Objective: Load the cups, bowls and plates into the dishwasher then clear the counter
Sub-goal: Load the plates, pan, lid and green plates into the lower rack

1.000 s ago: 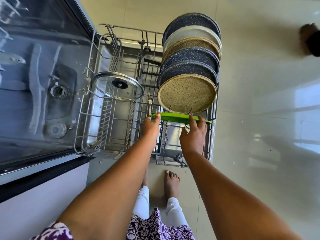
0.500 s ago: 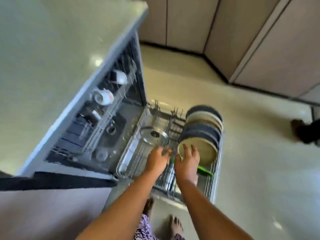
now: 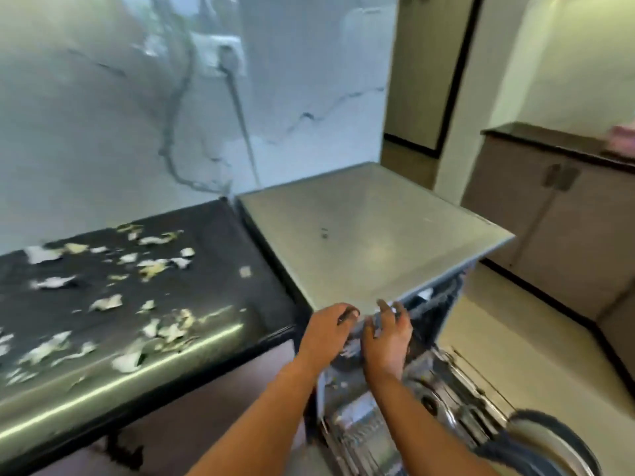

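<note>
So: marble wall (image 3: pixel 103 115) at back, black counter (image 3: pixel 223 255) on L, grey dishwasher (image 3: pixel 371 235) next to it, open at front. Bottom rack (image 3: pixel 464 389) pulled out; plates (image 3: pixel 536 438) stand on edge in it, lower R, glass lid (image 3: pixel 443 410) near them. Both hands at dishwasher's front top edge, side by side. Fingers of left hand (image 3: pixel 324 336) curled, too blurred to tell if gripping anything. Fingers of right hand (image 3: pixel 386 341) spread, loose, holding nothing. Pale scraps (image 3: pixel 151 266) strewn over counter.
</note>
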